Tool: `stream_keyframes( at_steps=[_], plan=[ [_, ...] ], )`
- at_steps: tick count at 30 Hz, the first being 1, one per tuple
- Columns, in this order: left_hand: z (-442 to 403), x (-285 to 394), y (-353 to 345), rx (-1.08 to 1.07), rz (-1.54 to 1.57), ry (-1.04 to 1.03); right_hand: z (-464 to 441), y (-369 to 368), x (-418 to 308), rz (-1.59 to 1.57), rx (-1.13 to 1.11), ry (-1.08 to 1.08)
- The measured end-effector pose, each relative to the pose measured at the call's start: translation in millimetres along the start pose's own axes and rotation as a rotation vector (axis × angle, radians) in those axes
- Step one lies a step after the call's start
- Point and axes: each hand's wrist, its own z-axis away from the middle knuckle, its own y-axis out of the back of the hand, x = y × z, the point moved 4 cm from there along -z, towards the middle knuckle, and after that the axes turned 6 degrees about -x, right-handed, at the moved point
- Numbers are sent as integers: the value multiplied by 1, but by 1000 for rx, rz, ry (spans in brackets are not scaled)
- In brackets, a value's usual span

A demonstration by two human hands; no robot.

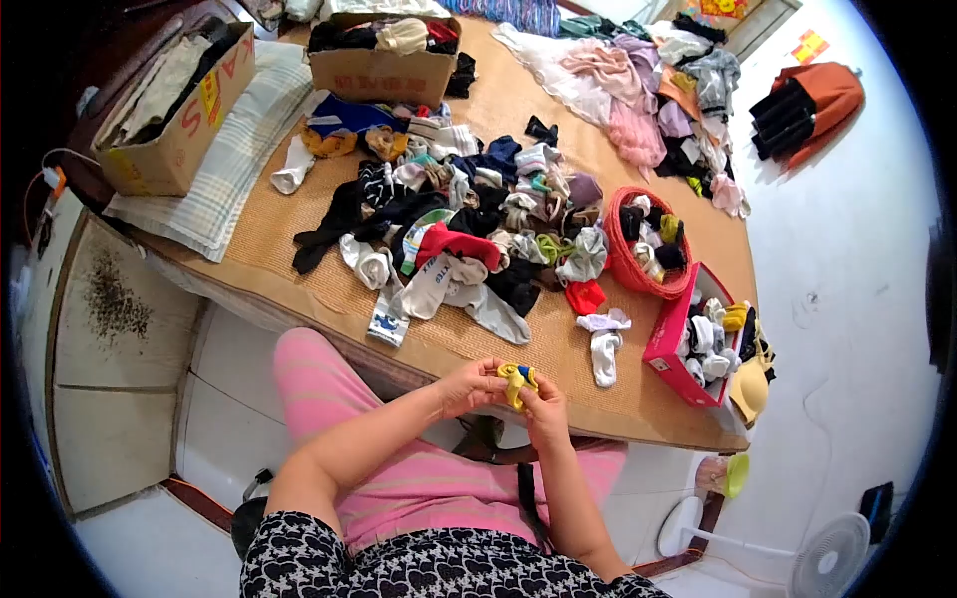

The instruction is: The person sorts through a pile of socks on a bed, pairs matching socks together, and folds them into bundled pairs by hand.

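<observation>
Head view: both hands meet at the near edge of the woven mat (284,284), above the lap. The left hand (469,389) pinches one side of a small yellow bundle (515,383) with thumb and fingertips; the right hand (545,411) pinches the other side, so the bundle sits between the two. A blue patch shows on it; it looks like a sock, though fingers hide part. Risk 1: slip. The grip appears to be fingertips only, and the bundle is at the mat's rim; if one pinch loosens, it could drop onto the pink trousers (329,384) or the floor. Risk 2: unrolling. If the fabric is rolled, uneven pull from the two sides would probably loosen it. Risk 3: disturbance. The white socks (604,344) lie near the right hand; a careless sweep of the forearm could shift them. Risk 4: spill. The pink box (663,364) is crowded with socks, and the yellow bra (750,391) lies against its outer side, by the mat's edge; a knock there might send pieces over. Risk 5: snagging. Garments in the mixed pile (469,214) overlap, so tugging one could drag others.
</observation>
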Motion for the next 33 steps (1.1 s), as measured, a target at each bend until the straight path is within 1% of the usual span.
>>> stream_keyframes(
  at_steps=[4, 7, 9, 10, 12, 13, 15, 16, 17, 19, 20, 21, 23, 24, 26, 27, 29, 31, 32, 33],
  plan=[
    [4, 2, -2, 2, 36, 14, -1, -1, 5, 3, -19, -38],
    [2, 1, 1, 19, 1, -26, -6, 4, 10, -4, -39, -71],
    [-6, -5, 18, 62, -128, -56, -10, 5, 6, 347, -80, 161],
    [-7, -11, 21, 66, -127, -56, -10, 4, 8, 346, -81, 158],
    [-5, -14, 27, 356, -652, -83, -5, -6, 1, 911, -30, 409],
    [-7, -17, 25, 359, -650, -83, -4, -10, 3, 911, -33, 406],
    [-4, -9, 17, 606, -1128, -193, -1, -20, 1, 1150, 93, 547],
    [-1, -4, 9, 650, -1102, -220, -2, -22, 2, 1177, 134, 569],
    [-2, -5, 11, 650, -1104, -216, -4, -24, 4, 1174, 135, 567],
    [0, 4, 0, 636, -1241, -518, -5, -26, 2, 1228, 217, 577],
    [0, 2, 2, 610, -1187, -427, -7, -24, 4, 1270, 235, 601],
    [1, 4, 0, 606, -1188, -424, -6, -22, 3, 1269, 240, 598],
    [2, 9, 1, 542, -1066, -430, -7, -21, 4, 1303, 202, 584],
    [2, 11, 3, 545, -1065, -428, -7, -19, 5, 1302, 199, 581],
    [2, 12, 6, 538, -1082, -354, -9, -10, 9, 1197, 125, 579],
    [2, 12, 6, 533, -1085, -350, -12, -4, 6, 1195, 131, 578],
    [-2, 14, 6, 535, -1011, -366, -28, 18, -11, 1152, 176, 540],
    [-2, 19, 5, 542, -1077, -390, -57, 54, -41, 1021, 346, 507],
    [-1, 22, 5, 568, -1139, -422, -60, 44, -81, 1212, 462, 685],
    [-1, 23, 9, 555, -1141, -420, -73, 52, -110, 1219, 506, 794]
  ],
)
